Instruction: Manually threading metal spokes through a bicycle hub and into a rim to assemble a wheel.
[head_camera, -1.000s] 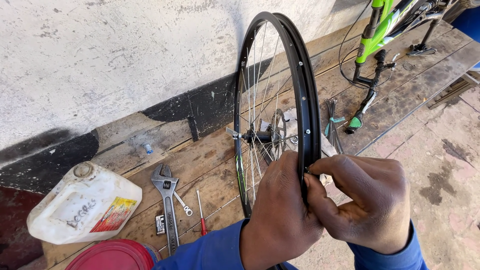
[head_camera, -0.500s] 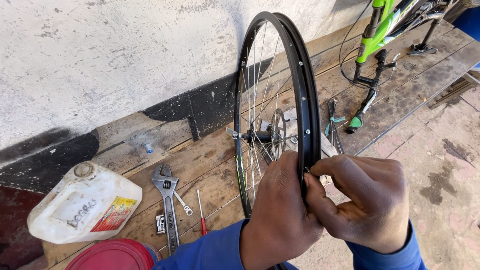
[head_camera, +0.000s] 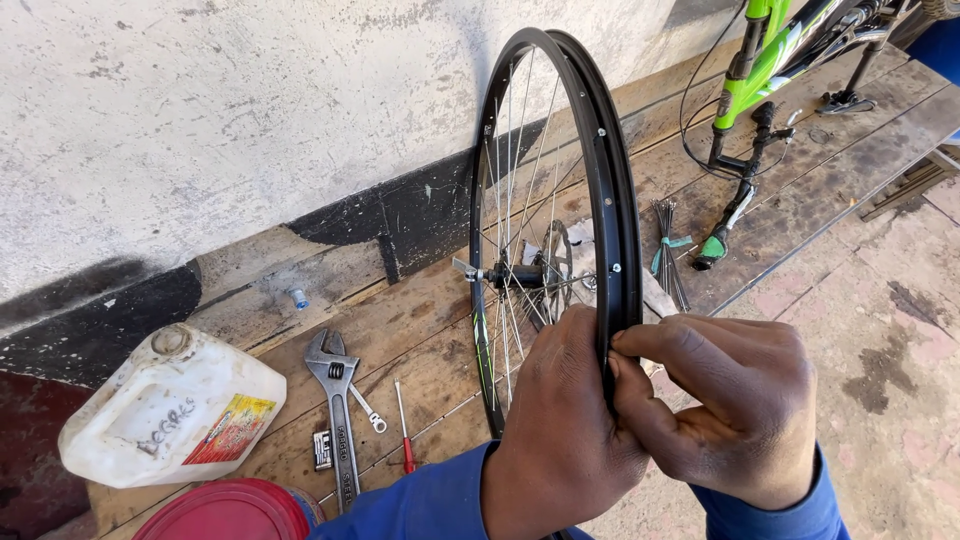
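- The black bicycle wheel rim (head_camera: 610, 180) is standing upright at the centre of the frame, its plane running away from the camera, so its long axis is rising from the hands at lower centre to the top edge.
- The left hand (head_camera: 565, 440) is wrapping the near, lower part of the rim from the left side, and the right hand (head_camera: 730, 400) is closing on it from the right; both are clamped on the same short stretch of rim, thumbs pressing together at its inner channel.
- Neither hand is nearer than the other; they are touching each other across the rim.
- The spokes (head_camera: 520, 200) are fanning out from the hub (head_camera: 520, 272), which is sitting just above and left of the left hand.
- What the fingertips are pinching is hidden; whether a small part is lying between them I cannot tell. The rim's bottom is cut off behind the hands and blue sleeves (head_camera: 420, 505).
- On the wooden platform (head_camera: 420, 340) at lower left an adjustable wrench (head_camera: 335, 400), a small red-handled screwdriver (head_camera: 404, 430) and a white plastic jug (head_camera: 170, 405) are lying well apart from the hands.
- A green bicycle frame (head_camera: 765, 60) is standing at upper right, with a bundle of loose spokes (head_camera: 668, 250) near the rim.
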